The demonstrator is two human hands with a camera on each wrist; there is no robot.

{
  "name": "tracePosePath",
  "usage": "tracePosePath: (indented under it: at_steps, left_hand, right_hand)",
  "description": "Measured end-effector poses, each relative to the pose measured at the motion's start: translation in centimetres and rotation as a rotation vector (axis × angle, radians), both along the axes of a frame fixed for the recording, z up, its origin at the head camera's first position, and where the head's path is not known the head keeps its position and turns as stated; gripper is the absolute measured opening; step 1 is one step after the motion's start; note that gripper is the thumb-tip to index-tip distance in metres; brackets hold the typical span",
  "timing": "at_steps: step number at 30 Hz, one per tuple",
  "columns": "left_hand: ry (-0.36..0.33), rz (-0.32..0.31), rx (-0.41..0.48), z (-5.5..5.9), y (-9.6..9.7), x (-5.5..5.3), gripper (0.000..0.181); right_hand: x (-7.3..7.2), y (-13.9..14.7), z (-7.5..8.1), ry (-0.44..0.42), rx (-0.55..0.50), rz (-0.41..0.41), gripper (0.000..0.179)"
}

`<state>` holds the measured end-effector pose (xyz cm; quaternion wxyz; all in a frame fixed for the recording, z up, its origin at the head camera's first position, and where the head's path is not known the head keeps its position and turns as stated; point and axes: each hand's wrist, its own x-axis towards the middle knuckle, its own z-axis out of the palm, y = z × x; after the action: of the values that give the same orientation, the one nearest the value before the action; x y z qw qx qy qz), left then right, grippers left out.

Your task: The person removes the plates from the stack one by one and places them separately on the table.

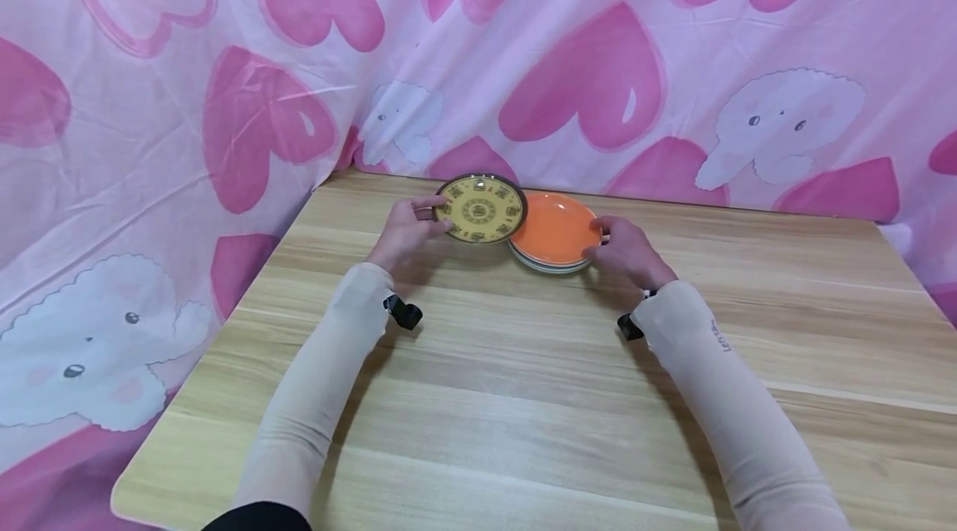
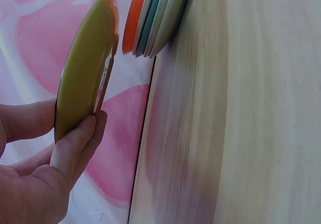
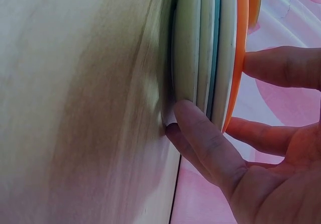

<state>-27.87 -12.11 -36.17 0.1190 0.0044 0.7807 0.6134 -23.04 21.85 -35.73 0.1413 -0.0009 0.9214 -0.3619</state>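
Left hand [image 1: 407, 232] pinches a round, glossy yellow plate [image 1: 478, 211], right hand [image 1: 628, 251] a round, orange-topped plate stack [image 1: 555, 230] near the far bench [image 1: 508, 398] edge; seemingly mid-stacking, next needing alignment.

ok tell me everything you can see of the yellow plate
The yellow plate is round, glossy, ceramic-looking, with a dark rim, a central medallion and dark motifs around it. It faces up, held off the table by the left grip at its left edge. A gap separates it from the orange plate.
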Motion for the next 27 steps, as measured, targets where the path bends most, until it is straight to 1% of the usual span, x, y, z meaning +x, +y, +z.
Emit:
tracePosePath:
  at_steps: [6, 10, 14, 22, 27]
  left_hand:
    - [-0.035, 0.052, -0.023, 0.2, -0.3, 0.0, 0.055]
    - [-0.043, 0.093, -0.029, 0.1, -0.4, -0.1, 0.055]
    - [-0.044, 0.131, -0.073, -0.2, -0.7, -0.3, 0.054]
    - [-0.064, 0.151, -0.152, -0.7, -1.3, -0.5, 0.054]
    - [-0.069, 0.148, -0.193, -1.1, -1.5, -0.6, 0.054]
  right_hand:
    - [0.0, 0.1, -0.1, -0.004, -0.001, -0.001, 0.064]
    - [0.1, 0.1, -0.1, -0.007, -0.002, 0.000, 0.064]
    - [0.1, 0.1, -0.2, 0.003, 0.002, 0.003, 0.064]
    - [0.1, 0.0, 0.0, 0.001, -0.006, 0.003, 0.064]
    - [0.1, 0.0, -0.1, 0.008, -0.005, 0.003, 0.063]
